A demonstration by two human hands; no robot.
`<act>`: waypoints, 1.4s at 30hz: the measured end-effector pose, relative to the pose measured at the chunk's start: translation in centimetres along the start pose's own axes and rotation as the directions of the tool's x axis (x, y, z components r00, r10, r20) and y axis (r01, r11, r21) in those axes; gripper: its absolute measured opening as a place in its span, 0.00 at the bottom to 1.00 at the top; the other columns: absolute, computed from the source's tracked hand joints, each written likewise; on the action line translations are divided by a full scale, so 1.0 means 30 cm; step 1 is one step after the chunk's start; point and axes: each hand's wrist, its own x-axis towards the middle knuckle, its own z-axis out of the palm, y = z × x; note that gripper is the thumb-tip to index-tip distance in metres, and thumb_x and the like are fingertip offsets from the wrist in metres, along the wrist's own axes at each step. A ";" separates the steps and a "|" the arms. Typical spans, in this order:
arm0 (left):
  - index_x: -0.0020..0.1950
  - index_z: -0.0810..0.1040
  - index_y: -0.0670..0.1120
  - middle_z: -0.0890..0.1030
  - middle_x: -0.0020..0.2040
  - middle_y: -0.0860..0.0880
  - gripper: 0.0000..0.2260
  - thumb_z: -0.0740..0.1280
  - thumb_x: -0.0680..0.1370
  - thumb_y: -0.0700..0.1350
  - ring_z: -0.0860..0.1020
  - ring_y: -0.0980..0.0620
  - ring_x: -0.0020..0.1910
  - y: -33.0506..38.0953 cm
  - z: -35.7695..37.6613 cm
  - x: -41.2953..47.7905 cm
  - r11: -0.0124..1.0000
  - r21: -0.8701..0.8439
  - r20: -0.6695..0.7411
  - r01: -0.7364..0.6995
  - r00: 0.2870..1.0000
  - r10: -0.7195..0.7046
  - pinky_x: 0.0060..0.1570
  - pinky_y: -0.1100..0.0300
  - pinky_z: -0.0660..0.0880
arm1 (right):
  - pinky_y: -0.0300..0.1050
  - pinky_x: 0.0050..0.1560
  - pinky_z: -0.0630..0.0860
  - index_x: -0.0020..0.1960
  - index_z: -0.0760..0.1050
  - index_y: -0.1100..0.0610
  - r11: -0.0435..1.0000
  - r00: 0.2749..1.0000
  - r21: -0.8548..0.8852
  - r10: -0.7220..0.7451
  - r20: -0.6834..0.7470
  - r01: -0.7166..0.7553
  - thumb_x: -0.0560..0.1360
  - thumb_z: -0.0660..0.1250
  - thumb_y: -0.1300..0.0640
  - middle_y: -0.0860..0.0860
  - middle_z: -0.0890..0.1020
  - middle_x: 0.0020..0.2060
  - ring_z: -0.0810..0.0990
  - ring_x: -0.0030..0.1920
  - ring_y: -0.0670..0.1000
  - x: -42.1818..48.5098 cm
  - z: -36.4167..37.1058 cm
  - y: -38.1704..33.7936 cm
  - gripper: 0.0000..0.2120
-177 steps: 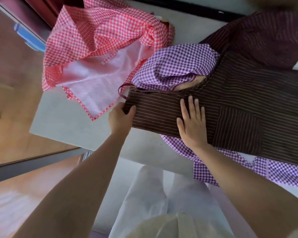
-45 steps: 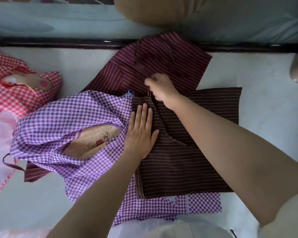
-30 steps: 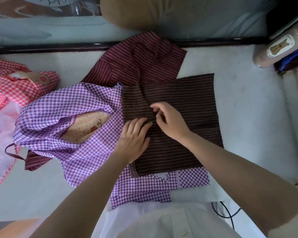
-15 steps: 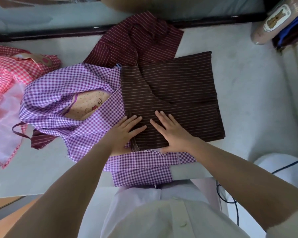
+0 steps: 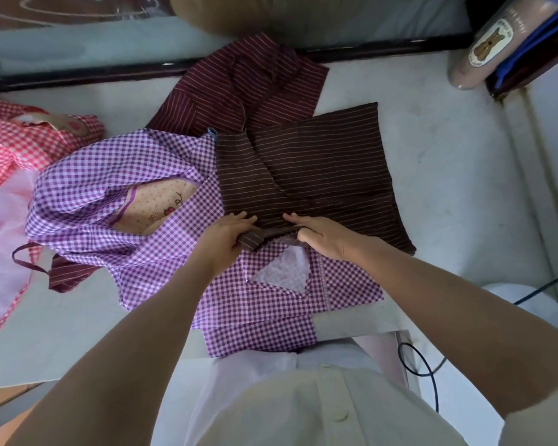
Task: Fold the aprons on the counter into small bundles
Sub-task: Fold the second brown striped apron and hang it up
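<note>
The dark brown pinstriped cloth apron [image 5: 319, 175] lies folded into a rough square in the middle of the pale white counter [image 5: 464, 194]. Its near part rests on top of a crumpled purple-and-white gingham apron [image 5: 110, 194] that spreads out to the left and hangs a little over the counter's front edge. The person stands right against that edge with both arms stretched forward. The left hand [image 5: 226, 241] and the right hand [image 5: 324, 236] sit close together on the brown apron's near hem, which is lifted off the purple cloth and bunched up between them. Each hand pinches the hem, fingers lying over the top of the fabric and thumb tucked beneath it. Just behind the brown apron, and partly under it, a maroon apron with thin pale stripes [image 5: 239, 85] lies rumpled against the dark strip at the back of the counter. A red-and-white gingham apron [image 5: 10, 149] is heaped at the far left. A tan cylinder with a bear label [image 5: 488, 49] lies in the far right corner, and a black cable [image 5: 427, 375] loops below the counter by the person's right side.
</note>
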 end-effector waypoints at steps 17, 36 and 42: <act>0.53 0.78 0.45 0.79 0.37 0.51 0.11 0.59 0.83 0.49 0.77 0.51 0.37 -0.013 -0.041 0.191 0.659 -0.521 -0.058 0.543 0.748 -0.661 0.37 0.58 0.74 | 0.52 0.64 0.72 0.56 0.75 0.61 0.483 0.817 0.871 0.465 -0.343 0.091 0.81 0.49 0.45 0.59 0.80 0.53 0.79 0.51 0.53 -0.137 -0.389 0.302 0.24; 0.49 0.73 0.41 0.75 0.34 0.50 0.09 0.61 0.82 0.46 0.73 0.50 0.32 0.019 -0.020 0.155 0.834 -0.318 -0.347 0.450 0.764 -0.544 0.30 0.59 0.65 | 0.45 0.37 0.68 0.57 0.70 0.64 0.967 0.484 0.059 0.176 -0.857 -0.247 0.84 0.53 0.52 0.55 0.77 0.39 0.76 0.35 0.54 -0.001 -0.259 0.339 0.15; 0.65 0.71 0.41 0.74 0.35 0.48 0.15 0.54 0.84 0.49 0.71 0.48 0.31 0.028 -0.003 0.226 0.761 -0.075 -0.323 0.644 0.706 -0.630 0.29 0.56 0.60 | 0.48 0.38 0.71 0.60 0.70 0.62 0.911 0.508 0.030 0.257 -0.822 -0.412 0.84 0.52 0.50 0.57 0.79 0.42 0.78 0.39 0.58 0.038 -0.255 0.339 0.16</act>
